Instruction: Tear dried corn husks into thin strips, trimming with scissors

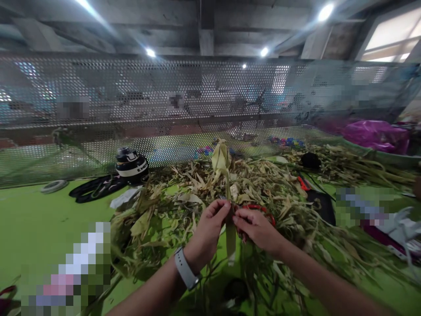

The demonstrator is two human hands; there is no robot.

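Observation:
A flower-like bud of pale dried corn husk (221, 160) stands upright on a thin stem above my fingers. My left hand (210, 221), with a watch on its wrist, is closed in a pinch on the stem. Close beside it, the fingertips of my right hand (255, 226) pinch the edge of a flat corn-husk strip (230, 248) that hangs below the stem. Red-handled scissors (270, 217) show partly behind my right hand; their blades are hidden, and I cannot tell whether the hand touches them.
Loose husk pieces (184, 199) are heaped over the green tabletop (82, 210). A dark rounded container (132, 166) and a tape roll (54, 186) lie left. A perforated metal screen (158, 114) rises behind. To the right are a black pouch (320, 206) and a purple plastic bag (375, 136).

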